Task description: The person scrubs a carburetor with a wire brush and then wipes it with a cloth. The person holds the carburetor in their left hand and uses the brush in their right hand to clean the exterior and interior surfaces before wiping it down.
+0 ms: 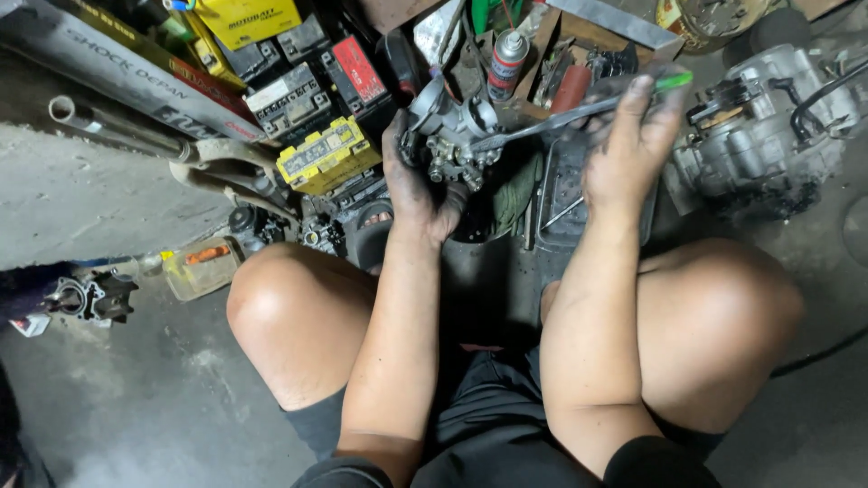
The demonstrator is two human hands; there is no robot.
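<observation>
Head view, left hand: greasy fingers wrapped around a grey carburetor, held up above the floor between the knees.
Right hand: fingers pinched on a green-handled screwdriver, its tip touching the carburetor's side.
Nearby: spray can just behind; engine block to the right.
Risk: oily grip; the tip may slip off and jab the left palm.

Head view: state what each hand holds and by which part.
Left hand grips the metal carburetor from its underside. Right hand holds the green-handled screwdriver by its handle end.
</observation>
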